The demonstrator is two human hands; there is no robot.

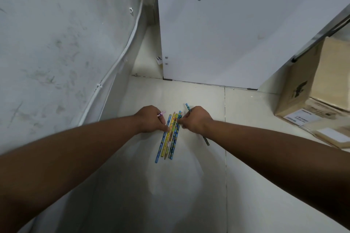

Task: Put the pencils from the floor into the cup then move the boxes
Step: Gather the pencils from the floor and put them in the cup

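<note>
Several patterned pencils (169, 139), blue and yellow, lie side by side on the pale floor tiles. My left hand (150, 119) rests at their left edge, its fingers closed around a pink pencil (161, 113) whose tip pokes out. My right hand (195, 120) touches the row's right edge and grips a teal pencil (187, 107) that runs through the fist and comes out behind it. No cup is in view.
A scuffed white wall (56, 53) with a cable duct stands on the left. A white cabinet panel (217, 34) rises just beyond the pencils. Cardboard boxes (310, 89) sit on the floor at the right under a metal rail.
</note>
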